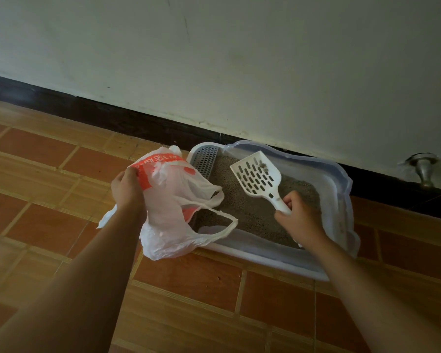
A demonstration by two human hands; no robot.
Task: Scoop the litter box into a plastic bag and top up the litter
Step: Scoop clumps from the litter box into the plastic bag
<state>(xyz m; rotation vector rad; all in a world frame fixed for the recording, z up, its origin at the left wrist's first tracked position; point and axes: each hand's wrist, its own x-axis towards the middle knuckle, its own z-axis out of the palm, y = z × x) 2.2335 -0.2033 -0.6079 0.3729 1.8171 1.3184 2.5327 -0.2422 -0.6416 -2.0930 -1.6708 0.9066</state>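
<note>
While the right hand point(299, 215) is gripping the scoop point(257, 175) over the litter box point(341, 179) by the wall, the left hand point(127, 187) is pinching the plastic bag point(171, 215); I think it should be spreading the mouth wider before tipping.

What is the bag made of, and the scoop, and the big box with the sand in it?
The plastic bag looks like thin, crinkly plastic film: it wrinkles and light shows through it. The litter scoop seems hard white plastic, smooth, with moulded slots. The litter box appears to be cloudy, see-through plastic with a pale blue rim. The litter looks like small grey grains, maybe clay.
</note>
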